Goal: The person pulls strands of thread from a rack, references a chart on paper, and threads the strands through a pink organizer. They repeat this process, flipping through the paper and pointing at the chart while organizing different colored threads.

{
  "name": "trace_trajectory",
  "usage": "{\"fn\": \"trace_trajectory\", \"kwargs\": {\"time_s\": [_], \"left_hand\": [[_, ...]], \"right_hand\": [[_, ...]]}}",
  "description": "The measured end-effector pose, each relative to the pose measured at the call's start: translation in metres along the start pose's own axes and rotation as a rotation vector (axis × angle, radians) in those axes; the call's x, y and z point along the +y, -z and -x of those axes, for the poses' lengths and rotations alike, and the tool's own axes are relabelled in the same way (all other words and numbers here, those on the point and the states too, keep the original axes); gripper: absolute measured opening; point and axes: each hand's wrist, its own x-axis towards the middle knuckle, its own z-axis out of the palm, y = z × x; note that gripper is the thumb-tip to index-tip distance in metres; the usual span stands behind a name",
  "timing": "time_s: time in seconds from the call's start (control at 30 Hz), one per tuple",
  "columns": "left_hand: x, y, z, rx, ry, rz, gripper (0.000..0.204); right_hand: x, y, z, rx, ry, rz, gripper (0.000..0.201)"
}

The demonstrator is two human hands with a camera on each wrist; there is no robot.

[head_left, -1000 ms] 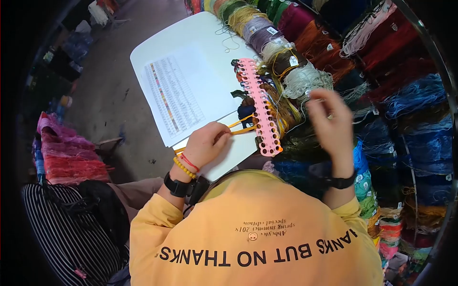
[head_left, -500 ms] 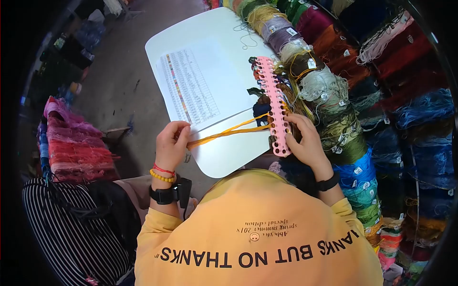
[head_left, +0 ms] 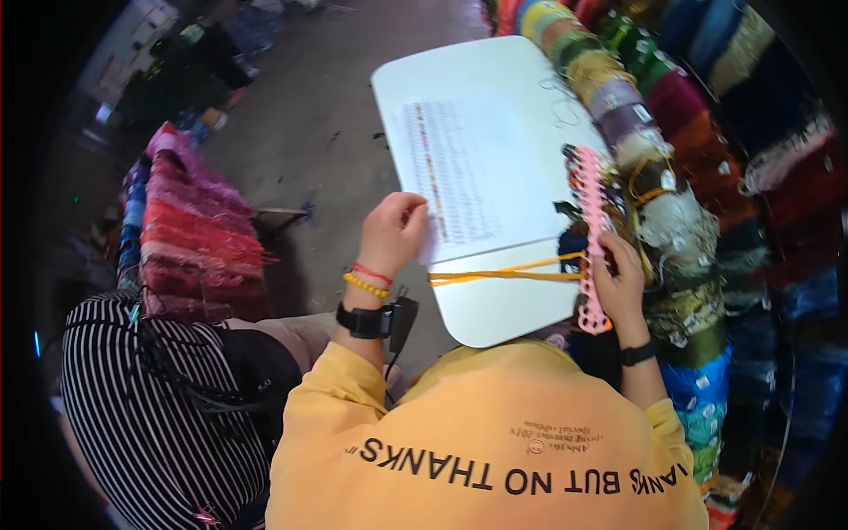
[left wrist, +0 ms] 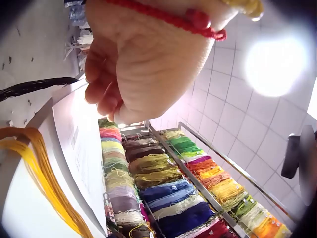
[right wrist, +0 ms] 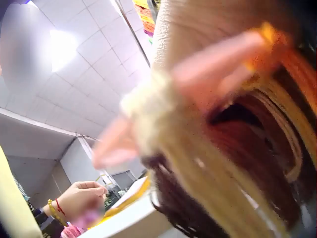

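My right hand (head_left: 622, 283) grips a long pink thread holder (head_left: 591, 203) near its lower half. This strip has holes along its edges and lies on the right side of a white board (head_left: 495, 329). Dark and coloured threads hang from it; a cream skein (right wrist: 158, 119) is looped over it in the right wrist view. A yellow-orange skein (head_left: 503, 275) runs from the holder across the board to its left edge. Beside that edge, my left hand (head_left: 391, 231) is loosely curled, with nothing visible in it. Its fingertips are right at the edge of a printed sheet (head_left: 481, 199).
Bundles of tagged thread (head_left: 680, 225) line racks along the right side. Pink and red skeins (head_left: 199, 238) hang at the left. A person in striped clothing (head_left: 150, 397) is close by at the lower left. Grey floor (head_left: 300, 115) shows beyond the board.
The left hand first slid along the yellow-orange skein, then let go and rose to the sheet's edge. The right hand came down onto the pink holder. The head view has shifted left.
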Motion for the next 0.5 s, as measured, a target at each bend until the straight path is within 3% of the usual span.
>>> {"fn": "trace_trajectory", "kwargs": {"time_s": [0.27, 0.5], "left_hand": [[-0.009, -0.009, -0.069, -0.102, 0.073, -0.261, 0.030], [-0.038, -0.032, -0.122, -0.291, 0.188, -0.468, 0.051]], "right_hand": [[-0.002, 0.001, -0.001, -0.057, -0.037, 0.037, 0.024], [-0.006, 0.001, -0.004, -0.080, -0.053, 0.065, 0.023]]}}
